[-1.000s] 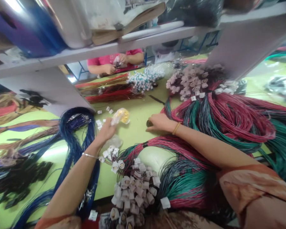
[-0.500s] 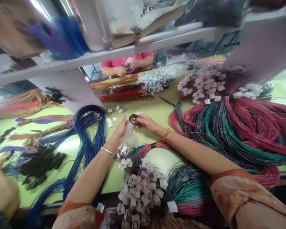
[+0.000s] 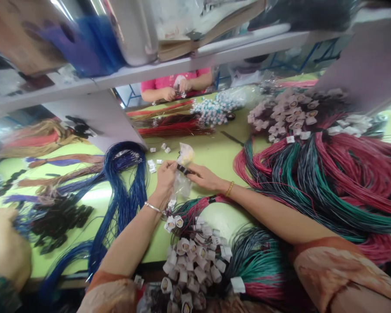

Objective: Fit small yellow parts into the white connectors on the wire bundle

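Over the middle of the green table, my left hand (image 3: 165,178) is closed on a small clear plastic bag (image 3: 181,188), its fingertips at the bag's gathered middle. Yellowish-white bits show in the upper part of the bag. My right hand (image 3: 207,177) grips a roll of black tape (image 3: 184,169), which is turned edge-on against the bag and touches my left fingertips. Whether a strip of tape runs between the hands I cannot tell. Just below, a bundle of red, green and black wires (image 3: 195,206) ends in white connectors (image 3: 192,261) near my body.
Blue wires (image 3: 125,187) and black connectors (image 3: 57,221) lie to the left, near another person's blurred arm (image 3: 6,248). Thick red and green wire bundles (image 3: 313,174) fill the right. A shelf (image 3: 133,71) crosses above; a co-worker's hands (image 3: 176,90) are beyond it.
The tape roll has turned from showing its open ring to edge-on and now sits against the bag. The bag's upper part has come into view above my hands.
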The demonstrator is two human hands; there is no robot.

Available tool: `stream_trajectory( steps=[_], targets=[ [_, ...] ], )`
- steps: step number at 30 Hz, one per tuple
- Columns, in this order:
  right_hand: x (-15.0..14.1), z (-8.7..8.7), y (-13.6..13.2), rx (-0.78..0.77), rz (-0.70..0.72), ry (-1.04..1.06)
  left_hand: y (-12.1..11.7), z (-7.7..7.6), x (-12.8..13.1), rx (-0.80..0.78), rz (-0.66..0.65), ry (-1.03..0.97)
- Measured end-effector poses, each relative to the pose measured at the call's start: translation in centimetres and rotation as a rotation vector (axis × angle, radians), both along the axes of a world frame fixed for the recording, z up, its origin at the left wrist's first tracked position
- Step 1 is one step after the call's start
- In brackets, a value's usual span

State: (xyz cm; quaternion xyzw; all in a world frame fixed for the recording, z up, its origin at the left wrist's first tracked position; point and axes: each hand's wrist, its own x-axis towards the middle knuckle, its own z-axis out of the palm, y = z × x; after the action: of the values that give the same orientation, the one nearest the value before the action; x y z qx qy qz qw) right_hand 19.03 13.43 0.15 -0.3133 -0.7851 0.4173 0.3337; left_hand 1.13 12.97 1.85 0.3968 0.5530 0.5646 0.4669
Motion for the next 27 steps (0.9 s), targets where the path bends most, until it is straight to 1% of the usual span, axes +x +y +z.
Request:
stream_trajectory(
  steps=[1, 2, 4, 6, 8, 9, 11, 12, 13, 15, 16, 19, 21, 23, 25, 27],
  targets=[
    [0.0, -0.2, 0.2, -0.003, 0.000, 0.011, -0.1, 0.2, -0.1, 0.018, 0.007, -0.015],
    [-0.1, -0.5, 0.5, -0.066, -0.002, 0.054, -0.2, 0.4, -0.1, 0.032, -0.001, -0.039],
    [-0.3, -1.1, 1.3, -0.294, -0.012, 0.188, -0.6, 0.9, -0.1, 0.034, -0.080, -0.083],
    [-0.5, -1.7, 2.4, -0.501, -0.033, 0.306, -1.0, 1.4, 0.1, 0.021, -0.221, -0.074],
    [-0.2, -1.9, 3.4, -0.685, 0.013, 0.417, -1.4, 2.0, 0.5, 0.057, -0.354, 0.024],
    [0.2, -1.6, 3.9, -0.768, 0.059, 0.466, -1.6, 2.4, 0.6, 0.107, -0.398, 0.102],
    [1.4, -0.6, 4.6, -0.933, 0.168, 0.543, -2.1, 3.2, 1.0, 0.230, -0.433, 0.304],
    [2.1, 0.2, 4.7, -0.979, 0.212, 0.546, -2.4, 3.6, 1.2, 0.274, -0.435, 0.408],
    [2.7, 1.1, 4.8, -0.985, 0.238, 0.518, -2.7, 3.9, 1.4, 0.296, -0.433, 0.502],
    [3.5, 2.9, 4.7, -0.935, 0.251, 0.423, -3.5, 4.3, 2.0, 0.281, -0.429, 0.633],
    [3.6, 3.6, 4.4, -0.883, 0.230, 0.360, -3.8, 4.4, 2.3, 0.252, -0.416, 0.664],
    [2.6, 5.2, 3.3, -0.636, 0.071, 0.182, -4.1, 3.7, 3.2, 0.125, -0.295, 0.646],
    [1.5, 5.8, 2.3, -0.423, -0.073, 0.122, -3.5, 2.9, 3.4, 0.031, -0.201, 0.592],
    [0.7, 6.1, 1.2, -0.192, -0.199, 0.103, -2.4, 2.0, 3.3, -0.050, -0.147, 0.478],
    [0.3, 6.1, 0.1, 0.021, -0.297, 0.074, -1.1, 1.3, 2.7, -0.115, -0.128, 0.312],
    [0.5, 5.8, -0.8, 0.206, -0.345, -0.003, 0.0, 1.0, 1.8, -0.172, -0.151, 0.181]
  ],
)
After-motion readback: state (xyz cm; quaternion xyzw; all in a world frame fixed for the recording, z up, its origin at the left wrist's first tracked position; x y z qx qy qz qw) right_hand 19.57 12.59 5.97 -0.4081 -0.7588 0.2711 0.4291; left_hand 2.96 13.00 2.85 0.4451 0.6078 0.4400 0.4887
